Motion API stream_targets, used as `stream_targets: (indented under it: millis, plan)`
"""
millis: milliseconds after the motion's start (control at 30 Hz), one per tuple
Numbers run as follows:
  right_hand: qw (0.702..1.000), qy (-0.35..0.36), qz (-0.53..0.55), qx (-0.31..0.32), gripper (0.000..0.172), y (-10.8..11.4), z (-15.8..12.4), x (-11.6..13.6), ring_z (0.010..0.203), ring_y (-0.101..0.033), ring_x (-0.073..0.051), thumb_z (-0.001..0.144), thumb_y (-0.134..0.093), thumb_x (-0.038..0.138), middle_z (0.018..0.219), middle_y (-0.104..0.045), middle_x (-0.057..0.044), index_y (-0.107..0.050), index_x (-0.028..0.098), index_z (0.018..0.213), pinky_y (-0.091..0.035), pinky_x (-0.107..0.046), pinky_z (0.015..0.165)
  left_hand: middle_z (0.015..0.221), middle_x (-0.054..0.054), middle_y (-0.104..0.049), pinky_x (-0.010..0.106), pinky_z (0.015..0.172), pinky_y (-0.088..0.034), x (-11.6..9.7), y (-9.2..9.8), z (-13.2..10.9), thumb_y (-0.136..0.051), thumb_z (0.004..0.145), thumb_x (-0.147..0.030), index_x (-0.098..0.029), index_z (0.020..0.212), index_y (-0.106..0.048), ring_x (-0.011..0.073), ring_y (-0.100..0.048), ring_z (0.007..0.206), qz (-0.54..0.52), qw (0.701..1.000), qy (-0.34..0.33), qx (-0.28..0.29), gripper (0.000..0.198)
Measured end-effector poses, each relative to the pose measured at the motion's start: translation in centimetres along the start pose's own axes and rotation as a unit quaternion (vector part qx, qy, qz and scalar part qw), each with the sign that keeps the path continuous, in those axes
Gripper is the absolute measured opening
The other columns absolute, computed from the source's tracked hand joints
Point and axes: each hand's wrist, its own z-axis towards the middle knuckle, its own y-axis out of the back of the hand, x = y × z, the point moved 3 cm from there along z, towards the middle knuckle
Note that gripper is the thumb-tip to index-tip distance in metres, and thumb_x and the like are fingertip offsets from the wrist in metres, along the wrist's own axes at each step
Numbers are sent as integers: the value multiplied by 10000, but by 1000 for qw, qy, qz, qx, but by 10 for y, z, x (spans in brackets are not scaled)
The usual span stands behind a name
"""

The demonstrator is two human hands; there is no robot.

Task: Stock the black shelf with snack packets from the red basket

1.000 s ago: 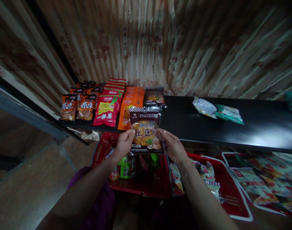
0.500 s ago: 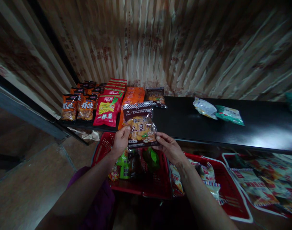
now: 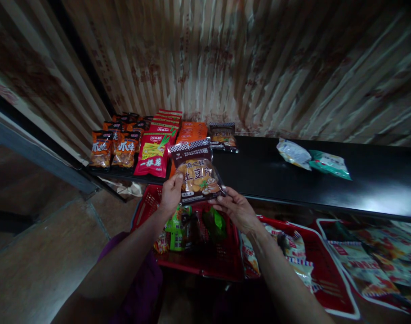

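A dark brown snack bag [image 3: 197, 173] with a checkered top edge and a picture of potato slices is held up over the front edge of the black shelf [image 3: 252, 173]. My left hand [image 3: 171, 193] pinches its left side, thumb on the front. At its lower right corner, my right hand [image 3: 235, 207] grips the edge between thumb and fingers. A matching brown bag [image 3: 224, 136] lies at the back of the shelf. Orange packs [image 3: 192, 132] lie beside it, partly hidden by the held bag. Red packs [image 3: 154, 153] overlap in a row further left.
Orange-and-black bags [image 3: 125, 148] stand at the shelf's left end. A white bag [image 3: 293, 154] and a green bag [image 3: 330, 164] lie to the right. Below are a red basket [image 3: 205, 268] with snack packs, a second red basket [image 3: 340, 288] and another white-rimmed basket [image 3: 377, 300].
The held bag now tilts, its lower right corner turned slightly up. My right hand's fingers have shifted along that corner. The whole view has moved slightly, so the shelf goods appear further right.
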Motion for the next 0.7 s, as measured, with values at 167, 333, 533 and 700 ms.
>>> stream_targets:
  millis: [167, 333, 533, 700]
  plan:
    - [999, 17, 25, -36, 401, 2, 1, 0, 644, -705, -149, 528, -850, 214, 701, -736, -4, -689, 209, 896, -574, -201, 598, 892, 31, -682, 283, 765, -477, 7, -1, 2, -638, 728, -475, -164, 885, -676, 176, -610, 849, -78, 996, 17, 43, 350]
    - [997, 33, 39, -53, 347, 6, 1, 4, 638, -693, -129, 544, -840, 204, 723, -736, 10, -706, 225, 863, -565, -192, 597, 1179, 73, -631, 355, 938, -429, 5, -5, -5, -693, 675, -321, -190, 1123, -625, 243, -548, 1121, -123, 986, 54, 101, 471]
    - [995, 42, 58, -68, 372, 10, 3, 6, 655, -694, -128, 531, -847, 198, 731, -737, 17, -702, 230, 873, -563, -187, 608, 1336, 55, -522, 346, 995, -386, -11, -14, -16, -659, 630, -158, -268, 1337, -436, 227, -493, 1196, -150, 965, 56, 206, 750]
    - [993, 43, 71, -82, 338, 12, 5, 7, 681, -698, -126, 528, -844, 176, 745, -736, 47, -702, 253, 825, -563, -190, 619, 1198, 63, -612, 329, 950, -405, -9, -16, -18, -629, 643, -114, -253, 1395, -344, 198, -572, 1067, -130, 963, 55, 230, 816]
